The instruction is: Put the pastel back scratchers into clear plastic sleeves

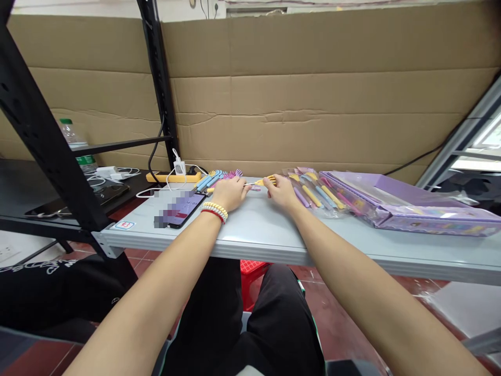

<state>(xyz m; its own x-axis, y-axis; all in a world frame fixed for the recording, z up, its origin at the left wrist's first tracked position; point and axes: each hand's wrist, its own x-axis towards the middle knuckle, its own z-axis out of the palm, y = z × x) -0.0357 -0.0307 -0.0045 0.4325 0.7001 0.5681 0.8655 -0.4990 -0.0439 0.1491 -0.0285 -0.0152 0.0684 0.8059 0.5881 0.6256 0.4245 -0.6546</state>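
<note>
Both of my hands are at the far part of the grey tabletop, close together, with a slim yellow claw-headed stick (260,182) between them that looks like a back scratcher. My left hand (230,193), wearing beaded bracelets, is closed at the stick's thin silvery rod. The fingers of my right hand (282,193) pinch its yellow head end. Behind my left hand lie similar blue sticks (206,180) and pink claw heads (235,173). Right of my right hand are several purple, yellow and blue sticks in clear plastic bags (313,192).
A phone (188,209) lies left of my left hand. Behind it are a yellow power strip (172,178) and a white charger (179,166) with cables. An open purple box (430,219) stands at right. Cardboard (313,94) backs the table (258,235); a black shelf post (50,120) rises at left.
</note>
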